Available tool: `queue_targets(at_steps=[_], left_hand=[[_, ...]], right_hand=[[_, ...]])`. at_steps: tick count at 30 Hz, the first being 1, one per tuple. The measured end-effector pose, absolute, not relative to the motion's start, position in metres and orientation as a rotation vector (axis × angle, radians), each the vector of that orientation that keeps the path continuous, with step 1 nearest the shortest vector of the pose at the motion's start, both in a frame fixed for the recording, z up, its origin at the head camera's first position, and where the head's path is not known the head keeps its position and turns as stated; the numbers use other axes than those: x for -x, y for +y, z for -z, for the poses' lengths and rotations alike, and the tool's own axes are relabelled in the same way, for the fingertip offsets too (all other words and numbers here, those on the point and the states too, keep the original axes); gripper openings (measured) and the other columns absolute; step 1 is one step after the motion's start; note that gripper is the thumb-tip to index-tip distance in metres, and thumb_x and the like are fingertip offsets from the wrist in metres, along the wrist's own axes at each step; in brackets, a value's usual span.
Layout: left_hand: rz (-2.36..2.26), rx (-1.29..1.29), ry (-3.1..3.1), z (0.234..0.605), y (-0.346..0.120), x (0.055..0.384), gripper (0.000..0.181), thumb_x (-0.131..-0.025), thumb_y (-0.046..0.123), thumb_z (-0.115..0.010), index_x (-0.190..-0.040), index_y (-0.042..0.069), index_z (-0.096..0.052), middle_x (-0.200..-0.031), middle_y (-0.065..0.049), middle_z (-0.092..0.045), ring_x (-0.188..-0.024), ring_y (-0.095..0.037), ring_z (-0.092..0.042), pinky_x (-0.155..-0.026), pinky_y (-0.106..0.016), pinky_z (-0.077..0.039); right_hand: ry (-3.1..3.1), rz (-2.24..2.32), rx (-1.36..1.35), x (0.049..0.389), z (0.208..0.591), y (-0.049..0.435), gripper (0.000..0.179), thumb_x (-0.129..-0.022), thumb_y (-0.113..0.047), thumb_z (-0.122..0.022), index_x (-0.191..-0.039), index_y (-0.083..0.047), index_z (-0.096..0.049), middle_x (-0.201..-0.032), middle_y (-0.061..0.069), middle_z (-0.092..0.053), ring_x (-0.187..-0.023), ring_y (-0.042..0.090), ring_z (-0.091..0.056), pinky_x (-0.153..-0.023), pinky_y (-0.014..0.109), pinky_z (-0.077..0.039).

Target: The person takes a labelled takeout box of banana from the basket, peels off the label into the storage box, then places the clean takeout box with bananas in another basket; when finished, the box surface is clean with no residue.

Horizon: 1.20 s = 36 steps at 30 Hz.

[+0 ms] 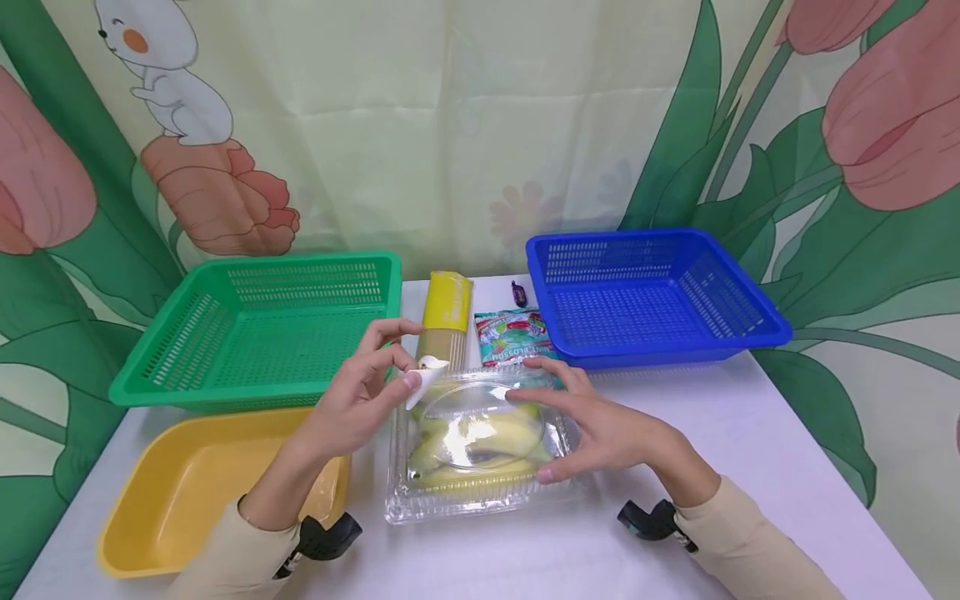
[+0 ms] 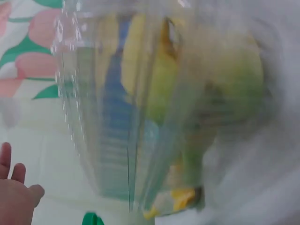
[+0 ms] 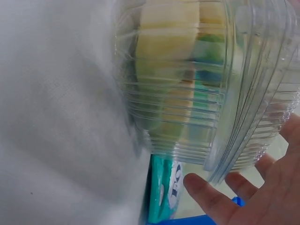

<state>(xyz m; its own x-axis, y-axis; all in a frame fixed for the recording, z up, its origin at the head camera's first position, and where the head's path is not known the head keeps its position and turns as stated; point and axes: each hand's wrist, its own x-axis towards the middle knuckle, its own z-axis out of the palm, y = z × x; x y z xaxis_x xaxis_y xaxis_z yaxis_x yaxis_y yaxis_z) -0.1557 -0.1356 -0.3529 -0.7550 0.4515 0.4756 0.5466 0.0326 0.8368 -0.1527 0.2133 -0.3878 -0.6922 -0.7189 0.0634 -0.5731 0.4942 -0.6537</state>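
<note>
A clear plastic clamshell box (image 1: 480,496) stands closed on the table with yellow-green bananas (image 1: 487,442) inside. My left hand (image 1: 360,392) is at its far left corner, thumb and fingers loosely bent and apart. A small white pointed flap (image 1: 425,387) shows beside the left thumb, at the near end of a yellow spaghetti pack (image 1: 448,300). My right hand (image 1: 600,417) spreads its fingers over the box's right side. In the right wrist view, the right fingers (image 3: 208,199) are spread along the lid's rim.
A green basket (image 1: 255,333) stands at the back left and a yellow tub (image 1: 217,492) in front of it. At the back right is a blue basket (image 1: 615,308). Behind the box lie a teal candy bag (image 1: 513,336) and a small purple wrapped sweet (image 1: 518,293).
</note>
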Motion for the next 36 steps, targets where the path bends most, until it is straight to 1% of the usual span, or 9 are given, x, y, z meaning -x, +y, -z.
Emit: queue_targets(at_steps=[3,8,10,15,17,21,25,32,36], left_hand=[[1.696,1.007,-2.33,0.351,-0.148,0.153,0.021,-0.101,-0.002,-0.058,-0.089,0.015,-0.062,-0.147,-0.013,-0.037,-0.143,-0.025,-0.028,-0.109,-0.027,-0.038],[1.475,0.874,-2.487,0.346,-0.169,0.146,0.019,-0.101,0.006,-0.063,-0.092,0.022,-0.065,-0.148,-0.005,-0.04,-0.143,-0.023,-0.031,-0.107,-0.05,-0.039],[1.453,0.841,-2.537,0.345,-0.176,0.142,0.016,-0.102,0.009,-0.063,-0.093,0.022,-0.066,-0.148,-0.003,-0.039,-0.142,-0.026,-0.031,-0.1,-0.051,-0.048],[1.356,0.802,-2.629,0.347,-0.19,0.135,0.016,-0.103,0.012,-0.063,-0.093,0.025,-0.067,-0.149,-0.002,-0.041,-0.141,-0.027,-0.028,-0.095,-0.054,-0.046],[1.308,0.794,-2.636,0.347,-0.195,0.132,0.019,-0.102,0.011,-0.064,-0.092,0.027,-0.067,-0.148,-0.002,-0.042,-0.139,-0.026,-0.027,-0.097,-0.057,-0.038],[1.25,0.767,-2.648,0.347,-0.206,0.128,0.023,-0.1,0.01,-0.066,-0.091,0.03,-0.067,-0.147,-0.003,-0.044,-0.135,-0.024,-0.029,-0.092,-0.054,-0.038],[1.205,0.743,-2.664,0.347,-0.216,0.125,0.019,-0.1,0.008,-0.066,-0.091,0.025,-0.069,-0.146,-0.003,-0.045,-0.131,-0.02,-0.029,-0.089,-0.052,-0.04],[1.107,0.68,-2.692,0.346,-0.234,0.12,0.014,-0.098,0.008,-0.069,-0.095,0.021,-0.073,-0.136,0.002,-0.045,-0.125,-0.017,-0.032,-0.081,-0.032,-0.05],[1.057,0.662,-2.672,0.348,-0.245,0.117,0.017,-0.096,0.005,-0.071,-0.096,0.022,-0.074,-0.127,0.005,-0.045,-0.121,-0.013,-0.034,-0.082,-0.025,-0.047]], right_hand=[[2.512,0.983,1.104,0.152,0.386,0.213,0.089,-0.079,-0.053,-0.086,-0.155,-0.036,-0.044,-0.17,0.006,-0.006,-0.149,0.036,-0.011,-0.104,0.074,-0.034],[2.51,0.985,1.126,0.153,0.384,0.214,0.089,-0.079,-0.051,-0.086,-0.155,-0.034,-0.043,-0.17,0.007,-0.006,-0.149,0.038,-0.012,-0.104,0.073,-0.034],[2.512,0.984,1.126,0.153,0.383,0.214,0.089,-0.079,-0.051,-0.086,-0.155,-0.033,-0.044,-0.17,0.006,-0.006,-0.149,0.039,-0.011,-0.103,0.074,-0.033],[2.505,0.984,1.12,0.153,0.382,0.213,0.089,-0.079,-0.049,-0.087,-0.155,-0.032,-0.043,-0.17,0.003,-0.004,-0.149,0.04,-0.011,-0.103,0.077,-0.032],[2.498,0.984,1.119,0.154,0.382,0.214,0.09,-0.079,-0.049,-0.087,-0.156,-0.033,-0.043,-0.17,0.002,-0.003,-0.149,0.04,-0.011,-0.103,0.077,-0.032],[2.487,0.975,1.114,0.154,0.383,0.214,0.09,-0.08,-0.048,-0.086,-0.156,-0.034,-0.042,-0.17,0.006,-0.002,-0.149,0.04,-0.01,-0.103,0.077,-0.032],[2.479,0.973,1.112,0.155,0.385,0.215,0.089,-0.081,-0.049,-0.086,-0.156,-0.034,-0.041,-0.17,0.007,-0.002,-0.149,0.04,-0.01,-0.102,0.077,-0.032],[2.476,0.976,1.141,0.156,0.386,0.214,0.089,-0.081,-0.047,-0.086,-0.157,-0.033,-0.041,-0.17,0.002,-0.001,-0.148,0.041,-0.012,-0.102,0.077,-0.031],[2.477,0.973,1.143,0.156,0.385,0.214,0.089,-0.081,-0.048,-0.086,-0.156,-0.033,-0.041,-0.17,0.0,-0.001,-0.148,0.041,-0.012,-0.102,0.076,-0.032]])
